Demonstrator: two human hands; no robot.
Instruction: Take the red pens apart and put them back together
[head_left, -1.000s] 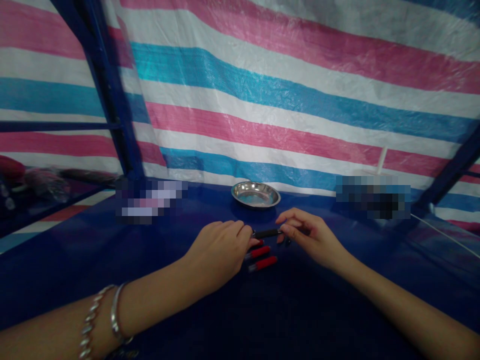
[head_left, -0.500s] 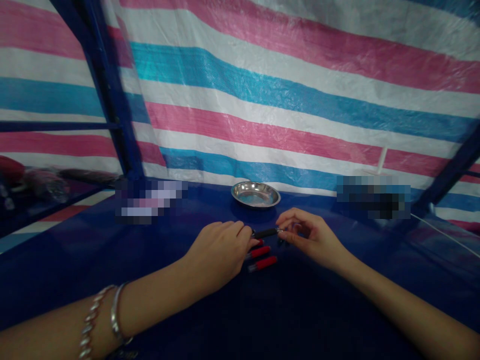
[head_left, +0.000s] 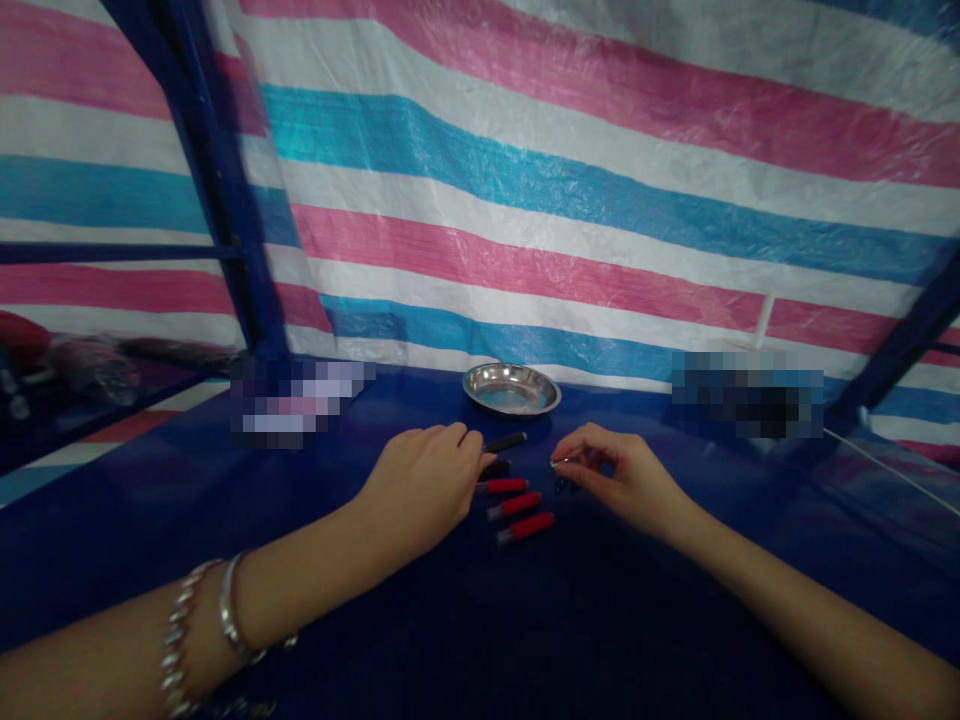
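Striped pink, blue and white tarp [head_left: 525, 200] hangs behind a dark blue worktop [head_left: 525, 620]. Both hands are low over the worktop. A shiny metal dish [head_left: 511, 389] sits just behind them. Three red handles [head_left: 517, 505] lie in a row between them. The left hand [head_left: 420, 485] is closed on a black handle [head_left: 506, 442]. The right hand [head_left: 626, 478] pinches a tiny silver bit [head_left: 559, 462], near the black handle but not touching it.

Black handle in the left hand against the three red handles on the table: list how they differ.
Colour: the black handle is dark, the red handles bright red.
Pose: the left hand pinches the black handle by one end; the red handles lie loose on the blue cover.
Count: one black handle, three red handles in a row.
Both are short, slim sticks.
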